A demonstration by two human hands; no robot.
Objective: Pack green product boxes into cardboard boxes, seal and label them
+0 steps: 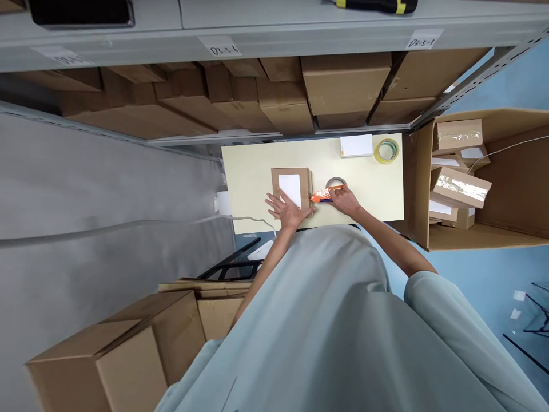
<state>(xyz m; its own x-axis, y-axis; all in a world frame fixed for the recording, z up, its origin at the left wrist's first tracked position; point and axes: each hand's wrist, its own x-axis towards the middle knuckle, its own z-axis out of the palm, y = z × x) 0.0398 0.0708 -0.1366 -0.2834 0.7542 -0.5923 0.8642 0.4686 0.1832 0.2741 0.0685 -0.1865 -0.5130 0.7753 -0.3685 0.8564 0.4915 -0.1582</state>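
Note:
A small brown cardboard box (pixel 275 178) with a white label (pixel 290 189) lies on the pale tabletop (pixel 249 171). My left hand (pixel 288 214) rests with spread fingers on its near left part, the thumb reaching along the near edge. At the box's right side, my right hand (pixel 344 201) is closed around an orange tape dispenser (pixel 321 195), whose front end meets the box edge. A grey ring (pixel 335 181), which looks like a tape roll, shows just beyond that hand; whether it sits in the dispenser I cannot tell. Something blue shows under the orange part.
A stack of white labels (pixel 356 146) and a yellowish tape roll (pixel 386 151) lie at the table's far right. To the right stands a large open carton (pixel 510 229) containing several small taped boxes (pixel 461 187). A metal shelf (pixel 300 34) with cartons spans the back. A cable (pixel 189 222) runs in from the left.

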